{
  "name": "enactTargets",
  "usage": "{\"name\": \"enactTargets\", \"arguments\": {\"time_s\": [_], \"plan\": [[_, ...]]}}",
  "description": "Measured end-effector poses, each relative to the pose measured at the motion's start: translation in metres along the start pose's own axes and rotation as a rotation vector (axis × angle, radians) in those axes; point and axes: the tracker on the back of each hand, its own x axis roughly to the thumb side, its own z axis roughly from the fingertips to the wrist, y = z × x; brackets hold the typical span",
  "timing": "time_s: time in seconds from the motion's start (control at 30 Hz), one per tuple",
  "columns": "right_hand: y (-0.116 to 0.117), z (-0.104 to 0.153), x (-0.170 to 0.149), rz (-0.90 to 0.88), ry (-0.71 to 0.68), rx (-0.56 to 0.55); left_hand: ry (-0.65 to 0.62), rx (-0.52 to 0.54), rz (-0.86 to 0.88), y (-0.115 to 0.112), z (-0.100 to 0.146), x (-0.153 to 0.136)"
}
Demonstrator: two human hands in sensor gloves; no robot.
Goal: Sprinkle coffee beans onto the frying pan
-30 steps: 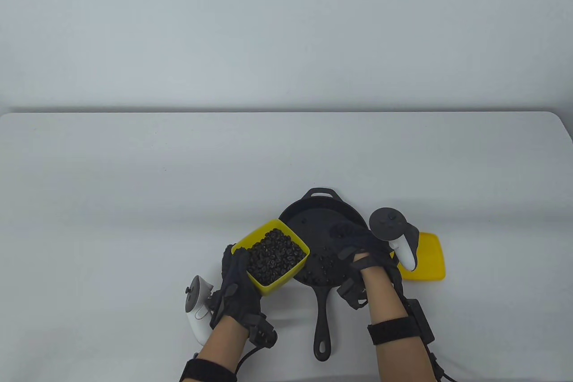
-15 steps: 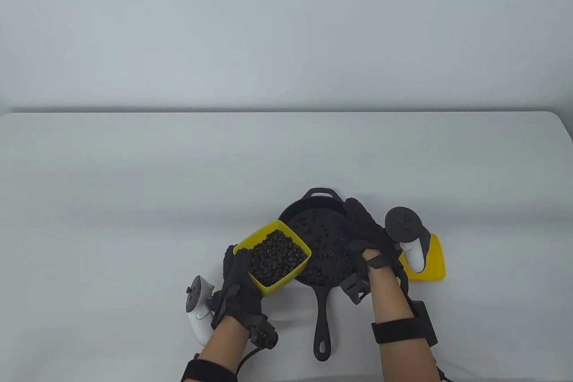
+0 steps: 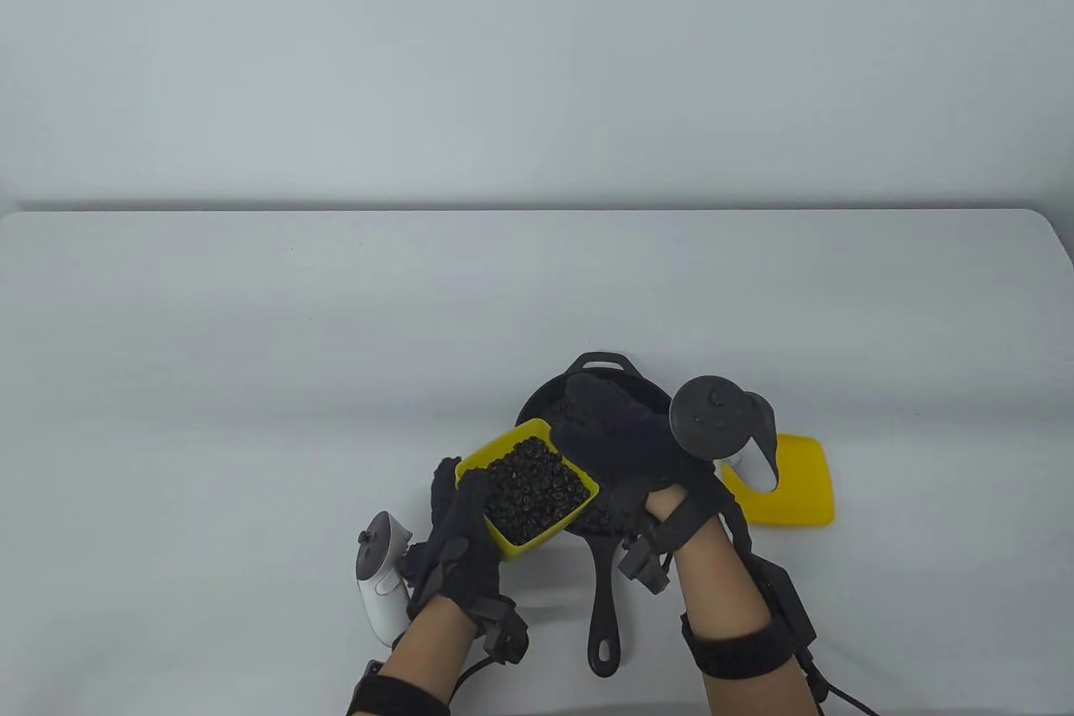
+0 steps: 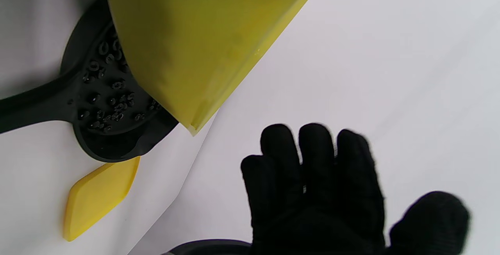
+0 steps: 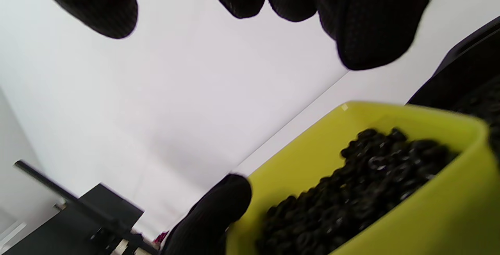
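Observation:
My left hand (image 3: 460, 516) grips a yellow container (image 3: 503, 535) full of coffee beans (image 3: 533, 489) and holds it over the near-left rim of the black frying pan (image 3: 597, 370). Loose beans lie scattered in the pan (image 4: 103, 98). My right hand (image 3: 597, 424) hovers above the pan with its fingers (image 5: 371, 20) spread and empty, just beside the container's far edge. The container (image 5: 410, 223) and its beans (image 5: 363, 192) show below that hand in the right wrist view. The left wrist view shows the container's underside (image 4: 195, 40) and the open right hand (image 4: 316, 184).
A yellow lid (image 3: 793, 489) lies flat on the table right of the pan; it also shows in the left wrist view (image 4: 97, 196). The pan's handle (image 3: 604, 607) points toward the front edge between my forearms. The white table (image 3: 252, 347) extends left and back.
My right hand has swung from the pan's right side leftward over the pan toward the container. More beans lie spread in the pan. The container has shifted slightly right.

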Motion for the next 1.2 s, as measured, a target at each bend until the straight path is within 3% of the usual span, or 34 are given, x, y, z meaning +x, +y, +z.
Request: {"name": "enactTargets", "arguments": {"time_s": [0.13, 0.33, 0.53, 0.63, 0.87, 1.2], "plan": [[0.023, -0.011, -0.001, 0.030, 0.018, 0.144, -0.011, -0.020, -0.034, -0.007, 0.002, 0.000], [0.043, -0.019, -0.018, 0.210, 0.168, 0.310, -0.016, -0.045, -0.062, -0.015, 0.003, 0.000], [0.067, -0.024, -0.031, 0.183, 0.197, 0.475, -0.017, -0.061, -0.178, -0.025, 0.006, 0.005], [0.078, -0.026, -0.029, 0.273, 0.167, 0.462, 0.001, -0.044, -0.164, -0.023, 0.006, 0.004], [0.089, -0.032, -0.024, 0.229, 0.145, 0.401, -0.005, -0.053, -0.149, -0.019, 0.007, 0.007], [0.073, -0.026, -0.039, 0.043, 0.167, 0.259, 0.038, -0.077, -0.046, -0.017, 0.002, -0.004]]}}
